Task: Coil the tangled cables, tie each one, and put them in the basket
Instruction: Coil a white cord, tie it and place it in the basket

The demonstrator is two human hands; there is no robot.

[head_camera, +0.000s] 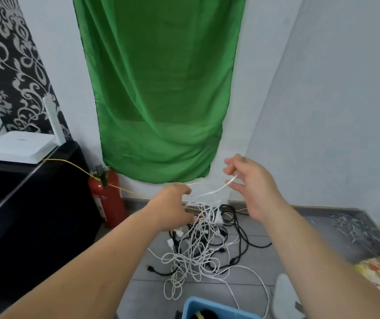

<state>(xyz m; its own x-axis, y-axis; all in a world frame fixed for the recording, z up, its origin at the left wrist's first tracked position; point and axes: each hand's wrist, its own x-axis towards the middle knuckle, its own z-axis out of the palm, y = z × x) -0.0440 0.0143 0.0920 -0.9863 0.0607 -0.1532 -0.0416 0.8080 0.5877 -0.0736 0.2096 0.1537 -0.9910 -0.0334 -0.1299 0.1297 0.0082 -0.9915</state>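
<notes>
- Tangled pile of white and black cables (198, 249) lies on the grey tiled floor (265, 231), mid-frame; thin white loops sit on top, thicker black cords spread out toward 3 o'clock, and several plugs are mixed in.
- One white flat cable strand (214, 192) is lifted out of the pile at 12 o'clock and spans between both hands.
- Left hand (173, 203) is above the pile's 11 o'clock edge, fingers curled down round the strand, with a short white end poking out at the fingertips.
- Right hand (249, 187), at 1 o'clock of the pile, pinches the strand's other end between thumb and finger; the other fingers are loosely spread.
- Blue plastic basket (219, 307) is at 6 o'clock of the pile, cut off by the frame edge, with something dark inside.
- Red fire extinguisher (108, 199) stands at 10 o'clock of the pile, against the wall.
- Green cloth (161, 88) hangs on the wall at 12 o'clock.
</notes>
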